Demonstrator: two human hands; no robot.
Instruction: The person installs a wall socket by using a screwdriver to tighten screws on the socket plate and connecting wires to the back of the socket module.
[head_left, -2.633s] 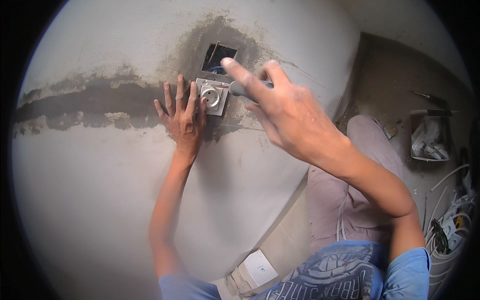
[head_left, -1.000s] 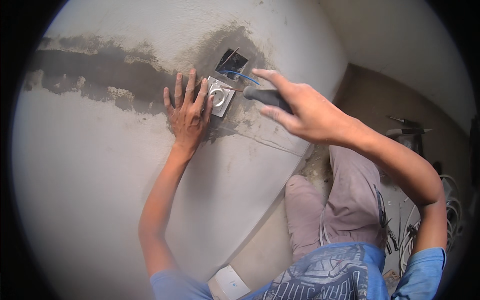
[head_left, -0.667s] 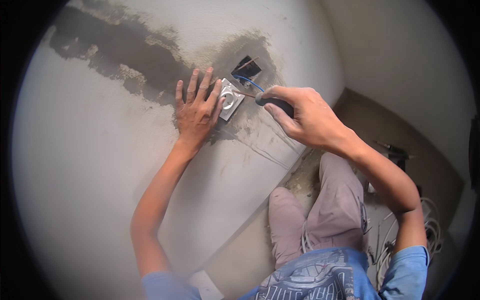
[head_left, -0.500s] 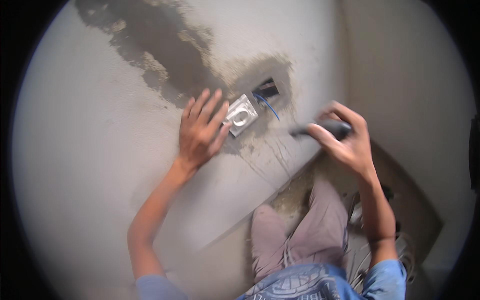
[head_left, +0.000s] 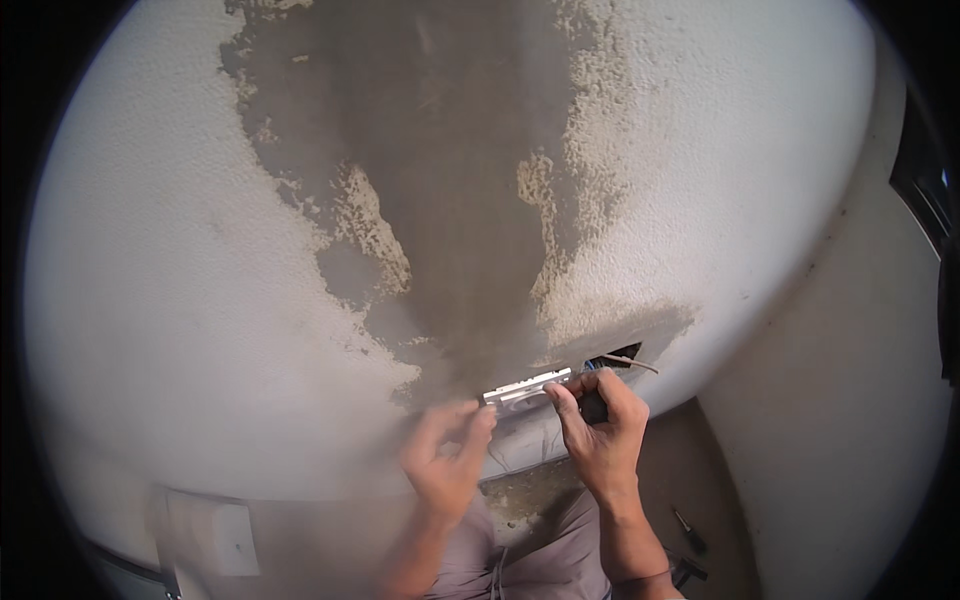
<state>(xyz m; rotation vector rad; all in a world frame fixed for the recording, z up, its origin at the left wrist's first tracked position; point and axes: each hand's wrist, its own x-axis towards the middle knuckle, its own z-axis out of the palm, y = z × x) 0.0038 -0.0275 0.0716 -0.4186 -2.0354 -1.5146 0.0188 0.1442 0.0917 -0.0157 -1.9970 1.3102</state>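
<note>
A white socket with a pale metal frame (head_left: 524, 391) sits on the grey-patched wall, seen almost edge-on. My left hand (head_left: 450, 455) is slightly blurred, thumb and fingertips closed at the socket's left end. My right hand (head_left: 605, 435) is closed round a dark handle (head_left: 593, 408), apparently the screwdriver's, its thumb reaching the socket's right end; the shaft is not visible. Just beyond, to the upper right, a dark square opening (head_left: 626, 352) has blue and pale wires (head_left: 640, 366) coming out.
My bent legs (head_left: 545, 560) are below on the dusty floor (head_left: 720, 480). A tool with a dark handle (head_left: 690, 532) lies at the lower right. A white rectangular object (head_left: 235, 540) is at the lower left, and a dark framed edge (head_left: 920, 200) is at the upper right.
My view has turned along the grey strip, putting socket and hands lower in the picture. My left hand went from spread fingers to a pinch; my right moved onto the socket's right end.
</note>
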